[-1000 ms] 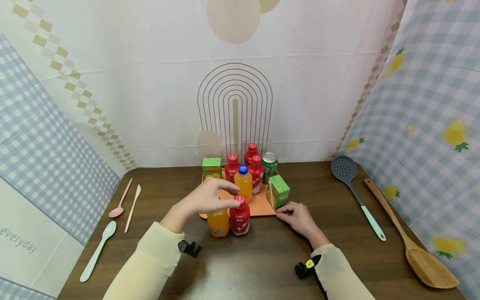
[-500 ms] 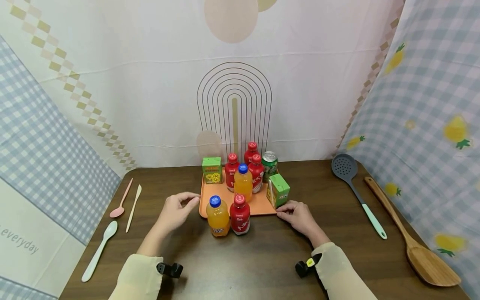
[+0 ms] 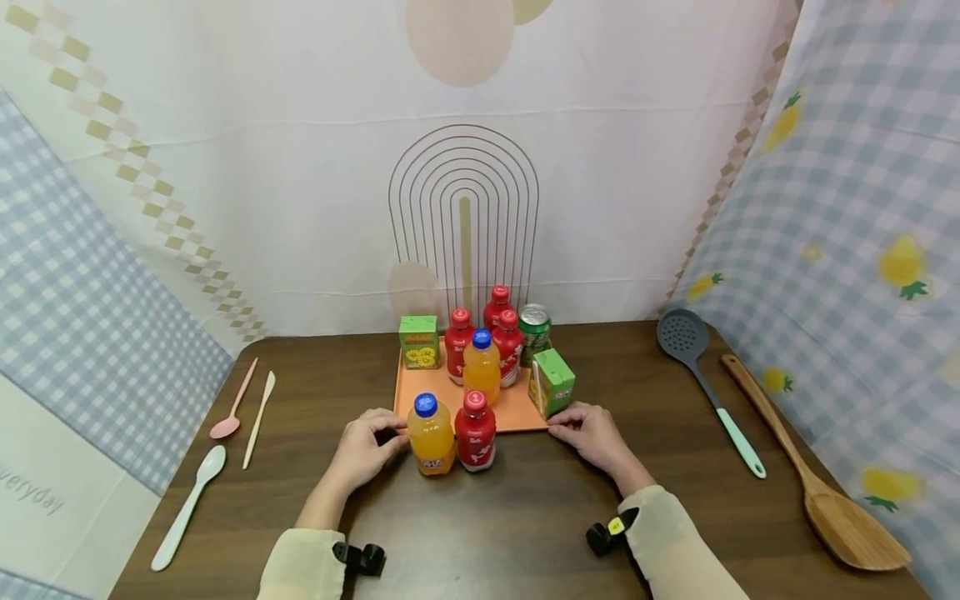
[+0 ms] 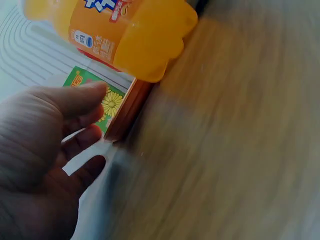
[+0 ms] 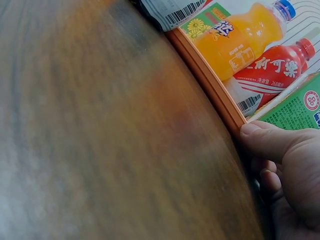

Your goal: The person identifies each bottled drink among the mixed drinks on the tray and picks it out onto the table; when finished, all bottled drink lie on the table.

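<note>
In the head view an orange tray (image 3: 517,414) bears red bottles (image 3: 458,346), an orange soda bottle with a blue cap (image 3: 482,367), a green can (image 3: 535,327) and two green drink cartons (image 3: 551,382). Before its front edge stand another orange soda bottle (image 3: 431,437) and a red bottle (image 3: 476,433). My right hand (image 3: 592,435) pinches the tray's front right corner, thumb (image 5: 257,131) on top of the rim. My left hand (image 3: 366,448) is at the front left corner, thumb and fingers (image 4: 90,170) spread apart beside the rim.
On the left lie a pink spoon (image 3: 225,427), a cream-coloured knife (image 3: 258,421) and a pale spoon (image 3: 189,507). A slotted skimmer (image 3: 684,335) and a wooden spatula (image 3: 847,525) lie on the right. A patterned cloth (image 3: 330,208) hangs behind the table.
My left hand has left the front red bottle, moved left, then come back in to the tray's front left corner. The right hand stays at its corner.
</note>
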Motion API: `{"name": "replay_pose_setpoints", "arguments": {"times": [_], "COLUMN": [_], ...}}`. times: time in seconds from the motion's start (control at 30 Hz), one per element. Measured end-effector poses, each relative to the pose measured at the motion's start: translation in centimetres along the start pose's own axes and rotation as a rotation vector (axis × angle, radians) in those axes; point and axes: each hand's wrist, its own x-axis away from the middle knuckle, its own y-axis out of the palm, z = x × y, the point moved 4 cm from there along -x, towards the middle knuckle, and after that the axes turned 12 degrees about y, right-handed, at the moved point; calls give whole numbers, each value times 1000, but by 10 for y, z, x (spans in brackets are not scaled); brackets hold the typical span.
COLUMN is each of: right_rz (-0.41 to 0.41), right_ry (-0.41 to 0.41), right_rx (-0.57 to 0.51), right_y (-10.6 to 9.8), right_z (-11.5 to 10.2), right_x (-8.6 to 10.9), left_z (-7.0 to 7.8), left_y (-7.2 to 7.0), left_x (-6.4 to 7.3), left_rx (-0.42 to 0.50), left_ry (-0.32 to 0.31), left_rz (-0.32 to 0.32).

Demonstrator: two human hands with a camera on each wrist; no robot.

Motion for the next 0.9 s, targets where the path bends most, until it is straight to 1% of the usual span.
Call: {"name": "replay_pose_setpoints", "arguments": {"times": [0.1,0.3,0.53,0.67,0.73,0.9], "right_rz": [-4,-1,3,1,-5,-14], "right_ry": [1,7,4,9,13,24], "right_rx": [-1,-8,-1,0,-2,3], "right_y": [1,0,0,0,0,0], "right_z": [-1,-3,-4,-3,-2,-1], "right_x": [0,1,2,0,0,0], "left_z": [-3,-4,-5,-5,-5,-5], "left_y": [2,3,5,6,6,9], "left_x": [2,2,3,3,2,2], "left_rx": [-16,-41,-94,-97,-104,-115], "left_ry": [16,45,42,43,53,59], "left_rz": [-1,-3,-9,5,9,-4]}}
